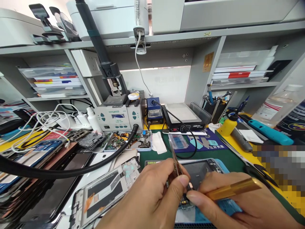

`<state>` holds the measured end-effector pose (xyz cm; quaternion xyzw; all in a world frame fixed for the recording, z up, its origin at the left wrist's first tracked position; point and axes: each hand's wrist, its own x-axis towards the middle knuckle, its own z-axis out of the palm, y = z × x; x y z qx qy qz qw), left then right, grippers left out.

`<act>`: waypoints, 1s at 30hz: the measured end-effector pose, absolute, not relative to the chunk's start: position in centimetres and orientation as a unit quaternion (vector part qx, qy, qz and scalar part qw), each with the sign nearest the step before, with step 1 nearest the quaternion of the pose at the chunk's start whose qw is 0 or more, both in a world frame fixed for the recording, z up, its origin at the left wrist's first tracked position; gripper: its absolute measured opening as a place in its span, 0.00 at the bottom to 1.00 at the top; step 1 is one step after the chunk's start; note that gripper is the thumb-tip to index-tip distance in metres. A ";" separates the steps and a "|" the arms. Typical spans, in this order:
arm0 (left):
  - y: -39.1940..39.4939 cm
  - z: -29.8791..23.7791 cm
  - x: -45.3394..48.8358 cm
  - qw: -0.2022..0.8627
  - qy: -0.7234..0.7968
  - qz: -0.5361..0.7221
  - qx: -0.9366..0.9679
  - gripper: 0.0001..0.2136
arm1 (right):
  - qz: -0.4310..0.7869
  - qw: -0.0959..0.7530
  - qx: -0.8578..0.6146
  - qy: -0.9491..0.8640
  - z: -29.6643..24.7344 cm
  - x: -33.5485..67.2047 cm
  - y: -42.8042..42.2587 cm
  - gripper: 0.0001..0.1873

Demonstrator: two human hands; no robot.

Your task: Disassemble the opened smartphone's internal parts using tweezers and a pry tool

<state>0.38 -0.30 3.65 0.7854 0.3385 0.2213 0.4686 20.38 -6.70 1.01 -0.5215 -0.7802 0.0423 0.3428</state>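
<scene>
Over the green mat (150, 155), I have my left hand (154, 190) pinching metal tweezers (174, 154) between thumb and fingers, the long end slanting upward. My right hand (224, 200) is closed around a gold-handled tool (234, 188); I cannot make out its tip. The opened phone (199, 170) lies beneath and between both hands, its circuit board (184, 201) partly hidden by my thumbs. Left of it I see a bare phone frame (102, 194), and behind that a tray of parts (128, 140). Scissors (257, 173) lie off to the right.
</scene>
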 end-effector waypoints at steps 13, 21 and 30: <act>-0.3 3.9 0.2 0.416 0.384 0.224 0.793 0.14 | -0.022 0.370 -0.520 -0.770 1.6 20.2 -6.0 0.24; -0.5 3.3 -0.3 0.431 0.381 0.265 0.774 0.15 | -0.008 0.384 -0.497 -0.778 1.6 20.2 -5.8 0.25; -1.5 1.2 -1.3 0.386 0.365 0.366 0.764 0.11 | -0.005 0.377 -0.490 -0.786 1.4 20.4 -5.8 0.22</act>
